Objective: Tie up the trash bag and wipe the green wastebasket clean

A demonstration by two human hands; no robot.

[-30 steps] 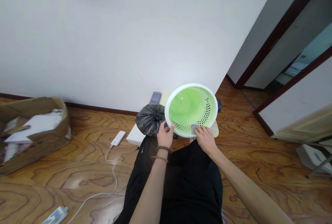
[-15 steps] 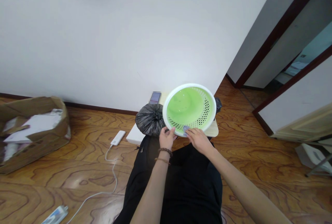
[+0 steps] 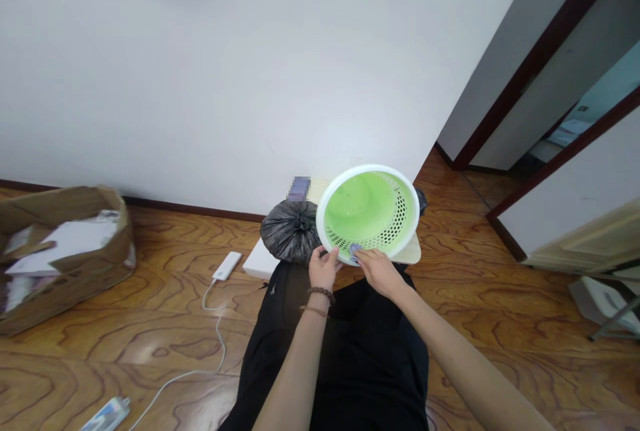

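Note:
A light green plastic basket (image 3: 363,208) with a white rim and pierced sides is tilted so that its inside faces me. My left hand (image 3: 324,266) is closed on the near left of the rim. At the near edge, my right hand (image 3: 376,268) pinches a small greyish-purple cloth (image 3: 354,251) against the rim. Left of the basket, and close to my left hand, rests a tied black plastic bag (image 3: 291,231). The basket is in front of a pale wooden board (image 3: 411,251), which it partly hides.
Against the wall stands a cardboard box (image 3: 95,271) with papers in it. A white power strip (image 3: 227,266) and its cord lie on the wooden floor. A white box (image 3: 260,261) is by the bag, and a doorway opens at right.
The basket has shifted slightly right and toward me. My right hand and the cloth have slid a little left along the rim; my left hand still grips it.

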